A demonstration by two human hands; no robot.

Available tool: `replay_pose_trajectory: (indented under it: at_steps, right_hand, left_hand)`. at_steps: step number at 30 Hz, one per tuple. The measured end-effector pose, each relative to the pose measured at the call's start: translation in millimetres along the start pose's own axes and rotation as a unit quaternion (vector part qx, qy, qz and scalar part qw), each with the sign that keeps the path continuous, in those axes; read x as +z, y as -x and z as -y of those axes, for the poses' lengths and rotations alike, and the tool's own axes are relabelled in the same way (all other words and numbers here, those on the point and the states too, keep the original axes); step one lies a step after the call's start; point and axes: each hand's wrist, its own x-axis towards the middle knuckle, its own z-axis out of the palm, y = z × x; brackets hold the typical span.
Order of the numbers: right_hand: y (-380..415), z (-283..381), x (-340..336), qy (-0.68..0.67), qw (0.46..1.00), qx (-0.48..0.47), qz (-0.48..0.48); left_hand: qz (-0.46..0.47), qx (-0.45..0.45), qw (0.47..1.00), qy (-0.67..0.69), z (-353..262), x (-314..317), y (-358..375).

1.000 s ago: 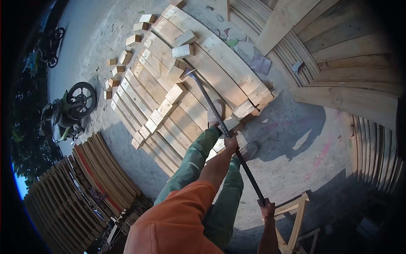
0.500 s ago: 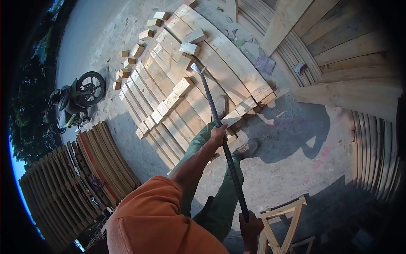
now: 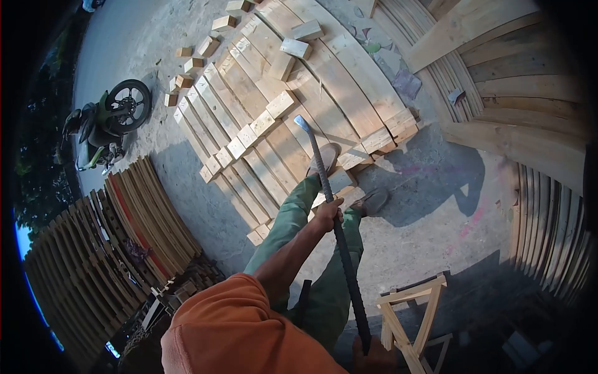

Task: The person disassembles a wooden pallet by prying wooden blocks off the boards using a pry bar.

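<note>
My left hand [image 3: 327, 215] is wrapped around the middle of a long dark pry bar [image 3: 339, 240], whose shaft looks ribbed. At the bottom of the view my right hand [image 3: 372, 356] grips its lower end, partly in shadow. The bar's bright flattened tip [image 3: 302, 123] overlaps the planks of a wooden pallet [image 3: 367, 75] on the ground. A row of wood blocks [image 3: 248, 134] runs across this pallet. One of my shoes [image 3: 326, 158] rests at the pallet's near edge; the other shoe [image 3: 375, 201] stands on the concrete.
Several loose wood blocks [image 3: 208, 45] lie along the pallet's far left side. Stacked pallets [image 3: 81, 268] stand at the lower left, near a motorcycle [image 3: 103, 124]. Plank piles [image 3: 517, 81] rise at the right. A small wooden frame [image 3: 414, 324] stands close to my right hand.
Both hands and the pry bar have shifted down in view; its tip has moved from beside the loose blocks to nearer my shoe. The camera view has also shifted slightly.
</note>
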Motion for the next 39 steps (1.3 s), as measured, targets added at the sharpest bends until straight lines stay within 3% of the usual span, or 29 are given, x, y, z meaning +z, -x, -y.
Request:
replay_pose_trajectory:
  at_steps: [2,4,7,8,11,14,16,18,19,20,22,23,25,26,28,31,32,34,36,39]
  right_hand:
    - [8.5,39.8,13.8,0.002,0.999,-0.029,0.024]
    - [-29.4,34.2,39.4,-0.006,1.0,-0.023,-0.001]
    - [-21.1,0.2,72.4,-0.037,0.998,0.036,0.021]
    - [-19.4,-10.2,81.8,-0.043,0.997,0.056,0.017]
    - [-23.8,-40.3,114.3,-0.01,1.0,0.023,0.017]
    - [-15.1,-10.6,87.7,-0.049,0.995,0.043,0.069]
    - [2.4,5.6,76.0,-0.028,0.996,0.073,0.04]
    - [26.8,17.6,59.7,0.022,0.997,0.036,0.062]
    - [31.9,27.0,47.7,0.029,0.999,-0.005,0.027]
    - [31.3,45.1,37.4,0.023,0.999,0.005,0.028]
    - [25.6,83.6,17.0,0.011,0.996,0.032,-0.086]
    - [24.8,95.1,15.3,0.015,0.995,0.04,-0.085]
    - [12.5,110.9,24.4,0.068,0.994,-0.036,-0.079]
    - [-4.4,105.6,35.4,0.073,0.992,-0.044,-0.088]
    - [1.1,86.0,58.4,-0.015,0.998,0.046,-0.037]
    - [-13.6,11.7,114.4,-0.002,0.989,-0.036,-0.141]
    - [-19.7,-9.5,133.7,0.005,0.996,-0.004,-0.092]
    - [-39.2,-79.8,212.5,-0.015,0.996,-0.05,-0.067]
    - [-57.3,-86.8,228.3,0.007,0.997,-0.033,-0.076]
    - [-48.5,-68.4,228.2,-0.011,0.996,-0.022,-0.087]
  left_hand:
    - [-0.018,-0.05,0.998,-0.028,-29.0,-38.5,-11.4]
    - [0.023,-0.076,0.994,-0.079,-57.7,-44.1,-25.8]
    - [-0.055,-0.035,0.996,-0.067,-18.1,-21.2,-30.4]
    - [-0.039,-0.009,0.998,-0.054,2.6,-19.8,-41.6]
    - [-0.049,0.003,0.997,-0.065,15.7,-13.3,-49.0]
    - [-0.044,0.037,0.997,-0.053,15.6,-25.9,-43.2]
    - [-0.076,0.051,0.991,-0.102,-0.9,-22.2,-23.0]
    - [-0.022,0.017,0.998,-0.063,-4.1,-30.8,-8.7]
    - [-0.004,-0.014,0.998,-0.059,-8.2,-33.9,-0.2]
    - [0.021,-0.014,0.999,-0.034,-14.6,-35.6,9.9]
    - [0.037,-0.034,0.998,-0.027,-30.4,-53.4,-4.0]
    - [0.0,-0.026,0.998,-0.064,-55.9,-56.2,-1.3]
    - [-0.025,-0.039,0.995,-0.085,-86.0,-59.3,-2.5]
    - [-0.024,-0.015,0.994,-0.108,-86.7,-58.0,-5.9]
    - [-0.05,-0.024,0.993,-0.108,-66.7,-48.8,-20.2]
    - [-0.091,-0.001,0.99,-0.106,-31.1,-28.2,-41.4]
    - [-0.119,0.016,0.984,-0.132,-10.9,-22.1,-45.5]
    - [-0.234,0.121,0.953,-0.148,34.4,-4.3,-70.9]
    - [-0.247,0.057,0.945,-0.206,27.1,5.5,-72.7]
    - [-0.194,0.053,0.965,-0.168,25.8,-11.3,-85.7]
